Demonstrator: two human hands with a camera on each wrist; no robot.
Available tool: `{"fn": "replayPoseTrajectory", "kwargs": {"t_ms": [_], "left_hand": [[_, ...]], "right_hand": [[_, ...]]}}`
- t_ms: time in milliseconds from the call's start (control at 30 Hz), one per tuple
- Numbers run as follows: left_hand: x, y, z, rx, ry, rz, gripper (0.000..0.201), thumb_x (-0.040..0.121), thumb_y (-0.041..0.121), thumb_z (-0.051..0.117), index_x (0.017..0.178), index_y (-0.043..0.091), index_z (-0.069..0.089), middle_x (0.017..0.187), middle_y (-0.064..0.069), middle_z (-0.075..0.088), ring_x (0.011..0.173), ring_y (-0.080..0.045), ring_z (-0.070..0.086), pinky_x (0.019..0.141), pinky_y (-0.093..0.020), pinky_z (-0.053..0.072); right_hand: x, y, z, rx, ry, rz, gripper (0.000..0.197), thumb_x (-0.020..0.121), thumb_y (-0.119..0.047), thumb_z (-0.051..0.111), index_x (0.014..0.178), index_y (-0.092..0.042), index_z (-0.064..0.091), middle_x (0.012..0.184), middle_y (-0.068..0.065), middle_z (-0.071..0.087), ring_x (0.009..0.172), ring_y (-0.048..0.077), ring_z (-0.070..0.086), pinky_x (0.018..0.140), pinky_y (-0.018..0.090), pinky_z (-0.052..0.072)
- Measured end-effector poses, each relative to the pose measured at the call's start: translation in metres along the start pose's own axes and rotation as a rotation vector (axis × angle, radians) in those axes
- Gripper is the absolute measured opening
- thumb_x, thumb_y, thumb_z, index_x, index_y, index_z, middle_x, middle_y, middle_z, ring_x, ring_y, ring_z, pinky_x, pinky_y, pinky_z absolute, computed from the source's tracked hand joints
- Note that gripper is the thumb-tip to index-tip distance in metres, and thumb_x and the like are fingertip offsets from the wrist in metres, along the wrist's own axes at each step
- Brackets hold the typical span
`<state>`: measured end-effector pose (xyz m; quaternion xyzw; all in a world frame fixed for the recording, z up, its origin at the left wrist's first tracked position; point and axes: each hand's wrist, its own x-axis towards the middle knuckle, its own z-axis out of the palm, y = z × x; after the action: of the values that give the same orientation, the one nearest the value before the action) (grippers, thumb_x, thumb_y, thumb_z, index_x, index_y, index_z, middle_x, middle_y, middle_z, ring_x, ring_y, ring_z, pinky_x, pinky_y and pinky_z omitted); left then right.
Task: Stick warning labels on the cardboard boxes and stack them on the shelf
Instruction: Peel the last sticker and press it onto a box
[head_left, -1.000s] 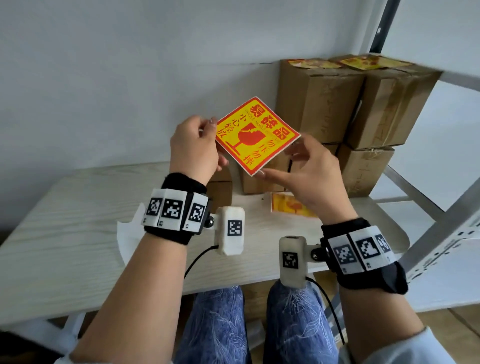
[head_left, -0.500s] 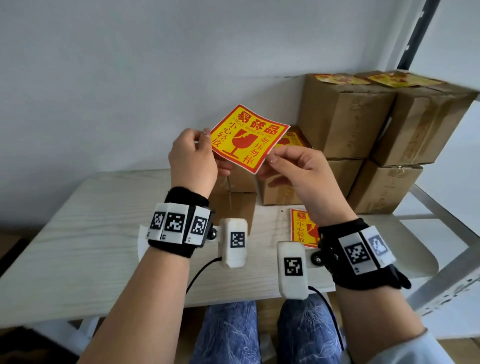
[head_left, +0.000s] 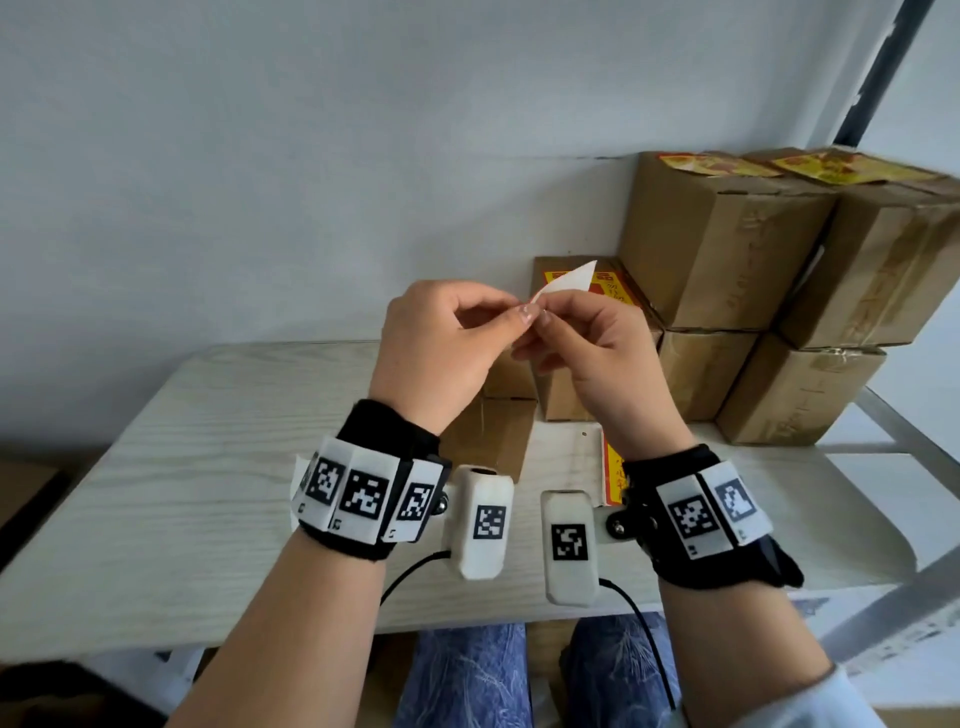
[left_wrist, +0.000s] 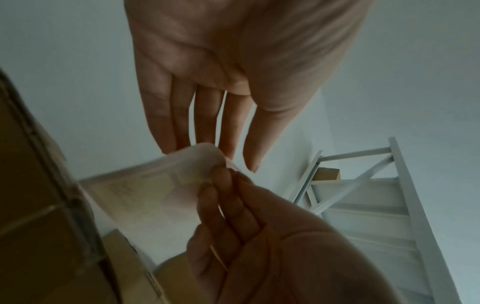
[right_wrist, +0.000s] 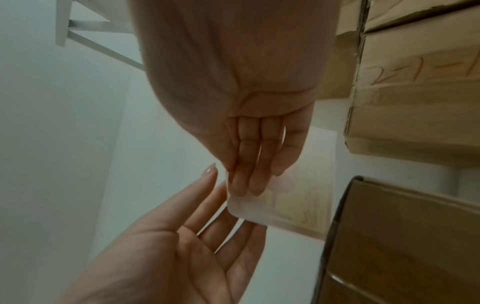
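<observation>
I hold a warning label (head_left: 569, 278) above the table, its white back turned to me. My left hand (head_left: 521, 313) pinches its near corner between thumb and forefinger. My right hand (head_left: 545, 316) pinches the same corner from the other side. The right wrist view shows the right hand (right_wrist: 246, 189) with its fingertips on the label (right_wrist: 298, 197), and the left hand's fingers (right_wrist: 228, 207) lying under the corner. A small unlabelled cardboard box (head_left: 493, 431) stands on the table below my left hand. Another red-and-yellow label (head_left: 615, 475) lies by my right wrist.
Labelled cardboard boxes (head_left: 722, 244) are stacked two high at the right on a grey metal shelf (head_left: 883, 431). One more labelled box (head_left: 566, 395) stands behind my hands. A white backing sheet (head_left: 298, 467) lies on the wooden table (head_left: 182, 467). The wall is close behind.
The label has turned from its printed face to its white back. Both hands have come together at one corner and dropped lower.
</observation>
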<state>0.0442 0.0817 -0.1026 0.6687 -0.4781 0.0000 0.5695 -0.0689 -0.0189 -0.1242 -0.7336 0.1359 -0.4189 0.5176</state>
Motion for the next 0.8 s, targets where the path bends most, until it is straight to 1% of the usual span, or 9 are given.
{"fn": "replayPoseTrajectory", "kwargs": {"t_ms": [100,200,300,367,467,533,633,700,800], "left_hand": [[-0.0002,-0.0019,0.0013,0.032,0.015,0.018,0.017,0.083,0.034,0.074,0.088,0.019,0.080,0.076,0.009,0.075,0.074,-0.004,0.071,0.075,-0.035,0.059],[0.0004,-0.0035,0.0025,0.067,0.032,0.029,0.015,0.087,0.029,0.069,0.084,0.019,0.080,0.072,0.009,0.074,0.071,-0.006,0.070,0.073,-0.036,0.058],[0.0001,-0.0041,0.0051,0.065,0.042,0.031,0.020,0.088,0.031,0.066,0.080,0.018,0.079,0.069,0.008,0.073,0.069,-0.007,0.069,0.071,-0.037,0.058],[-0.0002,-0.0042,0.0074,0.060,0.050,0.034,0.025,0.089,0.035,0.064,0.078,0.016,0.077,0.067,0.006,0.072,0.066,-0.007,0.069,0.068,-0.037,0.058],[-0.0005,-0.0051,0.0099,0.003,0.041,0.029,0.020,0.088,0.032,0.068,0.081,0.015,0.076,0.066,0.006,0.072,0.062,-0.006,0.070,0.066,-0.036,0.059],[0.0004,-0.0073,0.0103,0.024,0.052,0.042,0.019,0.090,0.028,0.066,0.080,0.015,0.076,0.067,0.006,0.072,0.063,-0.008,0.070,0.065,-0.036,0.059],[0.0009,-0.0089,0.0101,0.076,0.090,0.070,0.022,0.092,0.024,0.062,0.075,0.015,0.074,0.065,0.005,0.071,0.062,-0.009,0.068,0.064,-0.036,0.056],[-0.0001,-0.0084,0.0098,0.068,0.094,0.093,0.024,0.093,0.023,0.061,0.076,0.012,0.074,0.065,0.004,0.070,0.062,-0.009,0.067,0.062,-0.036,0.056],[-0.0031,-0.0071,0.0092,-0.008,0.047,0.106,0.021,0.094,0.022,0.061,0.083,0.011,0.075,0.069,0.004,0.071,0.064,-0.008,0.068,0.063,-0.034,0.058]], "right_hand": [[0.0002,0.0010,0.0011,-0.053,-0.015,-0.019,0.015,0.099,-0.003,0.055,0.098,-0.005,0.070,0.078,0.005,0.073,0.072,0.016,0.070,0.061,0.025,0.053],[0.0009,0.0020,0.0017,-0.083,-0.021,-0.032,0.016,0.099,-0.004,0.055,0.098,-0.007,0.070,0.081,0.005,0.074,0.073,0.014,0.070,0.063,0.027,0.054],[0.0019,0.0027,0.0018,-0.099,-0.016,-0.037,0.015,0.099,-0.005,0.056,0.097,-0.009,0.069,0.078,0.000,0.073,0.071,0.009,0.069,0.061,0.023,0.054],[0.0024,0.0029,0.0023,-0.107,-0.014,-0.052,0.014,0.099,-0.004,0.056,0.097,-0.009,0.069,0.077,-0.001,0.072,0.070,0.007,0.069,0.061,0.019,0.052],[0.0026,0.0031,0.0038,-0.127,-0.006,-0.094,0.016,0.098,-0.002,0.056,0.096,-0.012,0.068,0.076,-0.002,0.071,0.070,0.005,0.069,0.063,0.014,0.049],[0.0023,0.0040,0.0049,-0.145,-0.007,-0.109,0.016,0.099,-0.004,0.055,0.093,-0.013,0.067,0.076,-0.002,0.071,0.071,0.007,0.069,0.064,0.016,0.050],[0.0019,0.0052,0.0068,-0.160,-0.017,-0.113,0.016,0.100,-0.006,0.054,0.090,-0.014,0.064,0.075,-0.004,0.069,0.071,0.010,0.068,0.065,0.025,0.054],[0.0018,0.0050,0.0080,-0.147,-0.008,-0.091,0.017,0.101,-0.009,0.052,0.089,-0.014,0.062,0.074,-0.002,0.068,0.070,0.014,0.067,0.063,0.031,0.055],[0.0021,0.0037,0.0081,-0.084,0.017,-0.049,0.018,0.103,-0.011,0.050,0.089,-0.010,0.060,0.072,-0.001,0.067,0.067,0.017,0.067,0.058,0.030,0.054]]}}
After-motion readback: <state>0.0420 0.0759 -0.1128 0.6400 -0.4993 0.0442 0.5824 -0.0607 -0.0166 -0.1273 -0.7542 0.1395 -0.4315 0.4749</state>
